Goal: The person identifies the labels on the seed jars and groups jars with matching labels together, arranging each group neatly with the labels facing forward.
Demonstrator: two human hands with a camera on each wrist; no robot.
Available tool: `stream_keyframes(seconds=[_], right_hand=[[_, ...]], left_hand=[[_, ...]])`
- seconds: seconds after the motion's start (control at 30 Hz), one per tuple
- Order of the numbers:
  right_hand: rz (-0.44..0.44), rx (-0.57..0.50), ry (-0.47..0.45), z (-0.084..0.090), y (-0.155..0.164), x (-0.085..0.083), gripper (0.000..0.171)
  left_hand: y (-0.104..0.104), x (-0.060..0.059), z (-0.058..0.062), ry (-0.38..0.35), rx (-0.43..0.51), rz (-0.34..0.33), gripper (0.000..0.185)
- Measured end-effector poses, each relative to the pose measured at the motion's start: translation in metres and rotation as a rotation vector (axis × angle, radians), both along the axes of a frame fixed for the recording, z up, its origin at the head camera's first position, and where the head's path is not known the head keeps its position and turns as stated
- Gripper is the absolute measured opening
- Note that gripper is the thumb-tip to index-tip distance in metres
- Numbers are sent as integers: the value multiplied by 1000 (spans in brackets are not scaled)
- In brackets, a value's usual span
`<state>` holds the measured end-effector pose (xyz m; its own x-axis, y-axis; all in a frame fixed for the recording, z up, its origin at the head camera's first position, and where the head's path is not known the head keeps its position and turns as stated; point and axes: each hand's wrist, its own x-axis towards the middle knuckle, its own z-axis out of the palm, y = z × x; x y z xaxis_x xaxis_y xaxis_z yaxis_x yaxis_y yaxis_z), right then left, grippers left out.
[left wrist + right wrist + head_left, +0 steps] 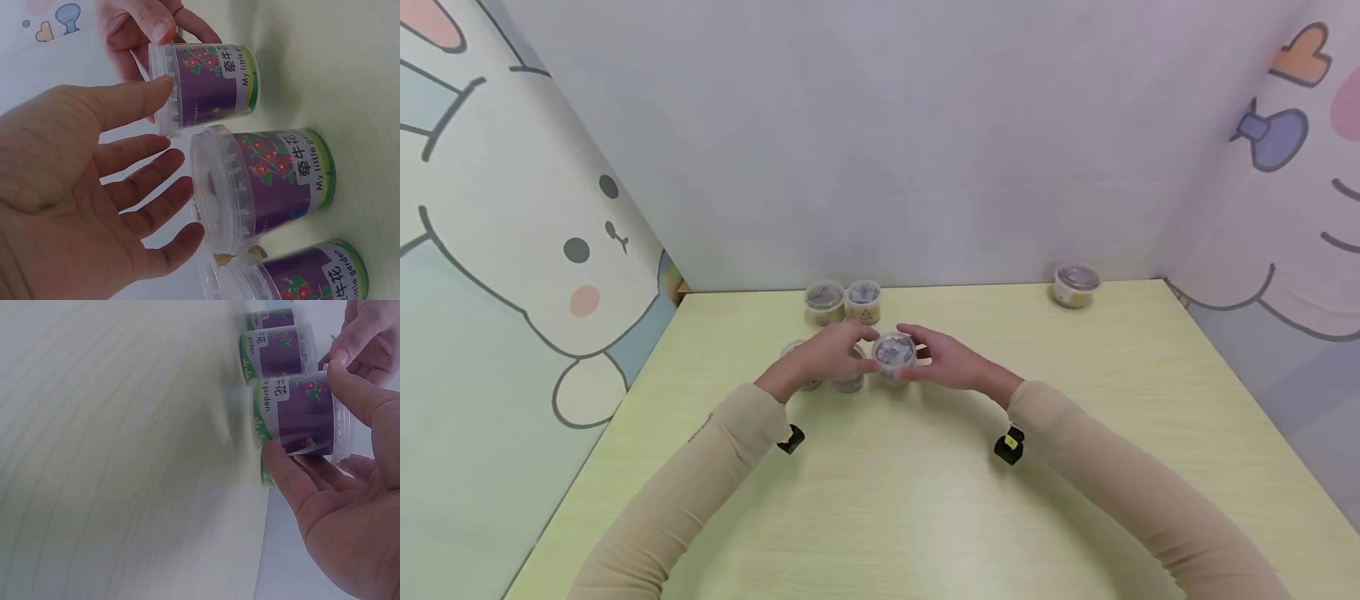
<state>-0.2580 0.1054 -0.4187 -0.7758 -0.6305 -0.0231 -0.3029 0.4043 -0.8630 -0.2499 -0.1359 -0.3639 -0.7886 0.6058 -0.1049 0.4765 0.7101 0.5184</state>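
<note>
Purple-labelled tub (894, 354) is pinched by the right hand (951, 360); left hand (827, 354), fingers straight, touches its lid.

head view high, wrist views close, sideways

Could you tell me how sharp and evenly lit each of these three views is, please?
Head view: soft, even light, wide-angle bending at the walls, small tubs lack detail. Left wrist view: sharp, the held tub label readable, left hand large. Right wrist view: the table is smeared and blurred, right hand clearer.
</note>
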Motion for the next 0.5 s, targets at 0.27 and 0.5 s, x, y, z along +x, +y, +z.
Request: stream_keyframes(seconds=[0.27, 0.5], right_hand=[[15, 3, -9, -9, -3, -3, 83], [44, 17, -18, -10, -5, -2, 85]], left_hand=[[0, 0, -8, 71, -111, 38, 51], [-3, 5, -8, 69, -125, 54, 48]])
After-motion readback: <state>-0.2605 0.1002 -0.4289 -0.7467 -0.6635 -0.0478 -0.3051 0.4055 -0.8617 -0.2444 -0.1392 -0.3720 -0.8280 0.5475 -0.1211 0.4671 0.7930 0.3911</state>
